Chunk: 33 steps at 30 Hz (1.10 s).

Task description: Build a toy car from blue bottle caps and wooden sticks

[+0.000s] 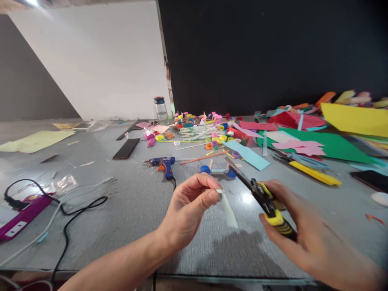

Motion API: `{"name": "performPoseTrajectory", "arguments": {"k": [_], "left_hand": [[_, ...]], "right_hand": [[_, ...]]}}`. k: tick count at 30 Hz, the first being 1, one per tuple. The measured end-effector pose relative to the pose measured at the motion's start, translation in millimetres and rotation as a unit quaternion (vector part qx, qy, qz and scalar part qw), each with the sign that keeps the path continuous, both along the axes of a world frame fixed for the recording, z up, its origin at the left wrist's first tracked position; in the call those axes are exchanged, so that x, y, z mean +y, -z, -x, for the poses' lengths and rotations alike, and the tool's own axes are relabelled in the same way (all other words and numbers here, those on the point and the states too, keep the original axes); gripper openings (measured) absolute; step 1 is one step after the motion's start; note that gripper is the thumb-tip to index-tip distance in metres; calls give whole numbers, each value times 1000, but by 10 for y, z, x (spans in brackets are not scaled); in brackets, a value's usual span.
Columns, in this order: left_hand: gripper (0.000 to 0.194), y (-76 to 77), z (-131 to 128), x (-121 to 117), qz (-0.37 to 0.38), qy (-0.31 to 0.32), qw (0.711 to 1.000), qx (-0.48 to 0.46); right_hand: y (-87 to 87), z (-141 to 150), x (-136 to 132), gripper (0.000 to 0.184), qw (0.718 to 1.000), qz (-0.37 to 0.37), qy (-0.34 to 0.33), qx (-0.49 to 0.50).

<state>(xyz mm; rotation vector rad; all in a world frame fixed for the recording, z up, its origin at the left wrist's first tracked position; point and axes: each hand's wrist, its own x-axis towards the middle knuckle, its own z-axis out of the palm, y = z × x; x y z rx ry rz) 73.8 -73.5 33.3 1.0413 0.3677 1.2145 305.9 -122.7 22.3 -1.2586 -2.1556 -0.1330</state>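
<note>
Two bare hands, well apart, each closed on something. Low on the right, the right hand point(306, 232) grips a cutting tool point(271, 208), ridged yellow-and-black handles, slim dark blades angled away; whether those blades are parted, I can't tell. Left of it, thumb and fingertips of the left hand point(189, 208) pinch a pale strip point(230, 214), its top end bent over, its thin flat length hanging between the hands above the grey, finely streaked tabletop point(133, 230). Out on the left, a glossy purple power strip point(30, 212) with a black plug in it, and just beyond, a crumpled clear plastic bag point(65, 184), contents too blurred to read. Beyond the left hand, blue round caps point(205, 169) sit at either end of a pale blue strip; left of them lies a blue glue gun point(166, 163), hard plastic with an orange trigger. Right side now: a long yellow-handled knife point(315, 173) beside a smooth green sheet point(336, 151). Farther back, small bright caps crowd together, and behind them stands a clear bottle point(161, 113), dark-lidded, apparently part-filled with clear liquid.
</note>
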Motion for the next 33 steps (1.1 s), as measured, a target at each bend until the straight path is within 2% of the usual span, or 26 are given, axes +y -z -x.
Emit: {"name": "performPoseTrajectory", "arguments": {"k": [5, 8, 21, 25, 29, 33], "left_hand": [[11, -7, 0, 3, 16, 13, 1000, -16], [11, -15, 5, -11, 15, 12, 1000, -13], [16, -29, -4, -8, 20, -8, 1000, 20], [14, -16, -1, -2, 6, 9, 1000, 27], [16, -21, 3, 1, 8, 3, 1000, 23], [13, -24, 19, -5, 4, 13, 999, 32]], "right_hand": [[74, -7, -58, 63, 1000, 0, 0, -26], [88, -1, -73, 65, 999, -9, -2, -37], [-55, 18, -48, 42, 997, -35, 2, -63], [-32, 4, -56, 42, 999, -26, 16, -20], [-1, -122, -8, 39, 996, 11, 86, 13], [123, -550, 107, 35, 976, 31, 207, -50]]}}
